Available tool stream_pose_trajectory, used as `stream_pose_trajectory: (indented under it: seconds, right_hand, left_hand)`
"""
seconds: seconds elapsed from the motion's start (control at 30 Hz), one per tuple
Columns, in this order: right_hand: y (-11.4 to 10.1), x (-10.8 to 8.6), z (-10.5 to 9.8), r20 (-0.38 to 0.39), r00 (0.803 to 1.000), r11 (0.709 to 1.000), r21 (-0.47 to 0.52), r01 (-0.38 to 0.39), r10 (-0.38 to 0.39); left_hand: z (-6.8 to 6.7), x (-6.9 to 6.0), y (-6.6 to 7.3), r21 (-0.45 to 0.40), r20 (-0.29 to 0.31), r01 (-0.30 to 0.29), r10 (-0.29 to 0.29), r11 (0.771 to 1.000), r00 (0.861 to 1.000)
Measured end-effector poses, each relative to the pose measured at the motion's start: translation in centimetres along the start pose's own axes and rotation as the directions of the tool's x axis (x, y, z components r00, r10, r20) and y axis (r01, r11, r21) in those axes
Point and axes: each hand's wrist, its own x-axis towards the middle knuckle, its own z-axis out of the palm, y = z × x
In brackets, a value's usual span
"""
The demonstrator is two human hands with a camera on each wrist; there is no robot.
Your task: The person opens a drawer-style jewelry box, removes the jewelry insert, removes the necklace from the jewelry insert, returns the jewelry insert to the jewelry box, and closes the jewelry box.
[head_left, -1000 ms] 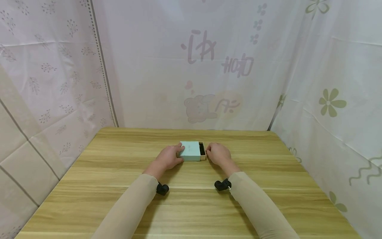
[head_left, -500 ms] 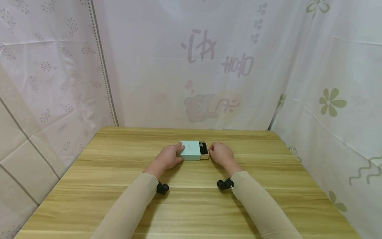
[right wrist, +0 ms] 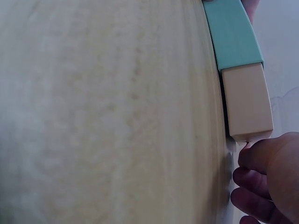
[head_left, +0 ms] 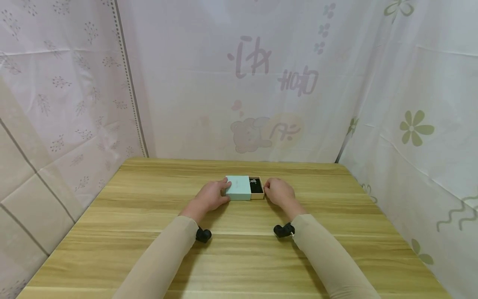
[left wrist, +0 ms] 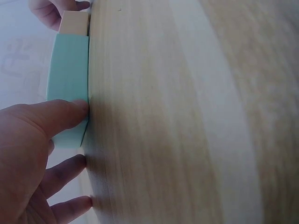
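Note:
A small mint-green box sleeve point(head_left: 238, 187) lies flat on the wooden table, and a tan-edged inner tray point(head_left: 257, 197) sticks out of its right side. Black lining with a small silvery item point(head_left: 253, 181) shows inside the tray. My left hand point(head_left: 210, 196) grips the sleeve's left end; in the left wrist view its thumb presses the near side of the sleeve point(left wrist: 70, 70). At the tray's outer end, my right hand point(head_left: 280, 193) has curled fingers, thumb and finger pinching at the end of the tray point(right wrist: 247, 100). What exactly they pinch is mostly hidden.
The wood-grain table point(head_left: 239, 257) extends around the box on all sides. Pale printed curtains point(head_left: 186, 83) hang behind it and at both sides. A black wrist device shows at each sleeve cuff.
My right hand has moved to the right, and the inner tray has slid further out with it, showing more black lining and the silvery item. The left hand and sleeve have stayed put.

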Motion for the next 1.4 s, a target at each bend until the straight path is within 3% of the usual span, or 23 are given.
stream_pose_trajectory:
  seconds: [0.23,1.4]
  right_hand:
    - [0.1,0.0,-0.3,0.024,1.000,1.000,0.005,-0.017,0.017]
    - [1.6,0.0,-0.3,0.000,1.000,1.000,-0.010,-0.017,0.017]
  left_hand:
    - [-0.1,-0.1,0.3,-0.006,0.005,0.009,-0.009,1.000,1.000]
    - [-0.3,-0.3,0.7,0.010,0.021,0.041,-0.041,0.999,0.999]
